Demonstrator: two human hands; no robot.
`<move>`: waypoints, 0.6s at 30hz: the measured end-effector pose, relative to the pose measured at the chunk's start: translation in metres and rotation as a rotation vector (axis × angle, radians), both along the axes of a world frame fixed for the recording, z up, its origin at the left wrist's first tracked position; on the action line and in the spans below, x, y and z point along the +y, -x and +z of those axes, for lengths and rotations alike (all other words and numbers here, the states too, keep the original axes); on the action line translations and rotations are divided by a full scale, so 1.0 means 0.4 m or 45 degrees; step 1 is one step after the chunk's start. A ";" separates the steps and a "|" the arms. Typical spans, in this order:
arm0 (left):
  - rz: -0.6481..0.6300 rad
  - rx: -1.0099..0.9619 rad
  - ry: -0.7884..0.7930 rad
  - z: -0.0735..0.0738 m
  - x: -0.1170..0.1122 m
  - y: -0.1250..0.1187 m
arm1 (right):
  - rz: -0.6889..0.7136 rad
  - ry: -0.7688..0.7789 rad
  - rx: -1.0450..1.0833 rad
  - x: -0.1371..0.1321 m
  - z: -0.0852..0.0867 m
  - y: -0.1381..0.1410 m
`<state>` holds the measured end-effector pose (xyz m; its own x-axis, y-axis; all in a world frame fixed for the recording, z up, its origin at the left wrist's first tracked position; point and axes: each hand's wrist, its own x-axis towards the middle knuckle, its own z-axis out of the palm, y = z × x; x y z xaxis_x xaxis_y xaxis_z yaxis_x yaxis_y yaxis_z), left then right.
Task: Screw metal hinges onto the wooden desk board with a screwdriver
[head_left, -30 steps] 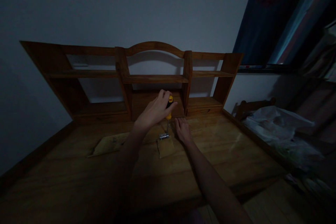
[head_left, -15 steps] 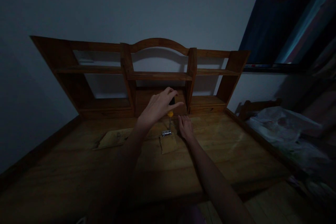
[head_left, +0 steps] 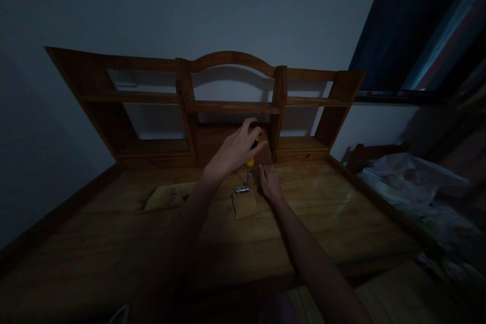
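My left hand (head_left: 235,152) is closed round the yellow and black handle of a screwdriver (head_left: 249,162), held upright with its tip down on a small silver metal fitting (head_left: 242,190). The fitting lies at the far edge of a small wooden block (head_left: 245,205) on the wooden desk (head_left: 304,233). My right hand (head_left: 270,182) rests flat on the desk just right of the fitting, fingers stretched forward and touching nothing else that I can see.
A wooden hutch with shelves (head_left: 228,107) stands at the back of the desk against the wall. A flat wooden piece (head_left: 167,196) lies left of the block. White plastic bags (head_left: 413,182) sit to the right beyond the desk edge. The room is dim.
My left hand has shifted its grip on the screwdriver handle, fingers loosening and closing again. The right hand has stayed beside the fitting. My view has drifted slightly.
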<state>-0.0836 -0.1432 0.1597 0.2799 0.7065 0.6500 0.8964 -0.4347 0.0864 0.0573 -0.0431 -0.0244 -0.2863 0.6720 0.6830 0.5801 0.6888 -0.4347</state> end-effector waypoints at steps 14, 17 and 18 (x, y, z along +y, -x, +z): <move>-0.019 0.044 -0.006 -0.004 0.006 -0.003 | 0.021 -0.009 0.014 0.005 -0.005 0.003; -0.027 0.046 0.011 -0.008 0.011 -0.003 | 0.015 -0.005 0.010 0.003 -0.004 0.001; -0.045 0.039 0.018 -0.010 0.014 -0.001 | 0.015 -0.004 0.008 0.003 -0.003 0.000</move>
<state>-0.0832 -0.1377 0.1557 0.3242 0.7049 0.6308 0.8830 -0.4648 0.0656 0.0573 -0.0421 -0.0256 -0.2899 0.6663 0.6870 0.5689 0.6972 -0.4362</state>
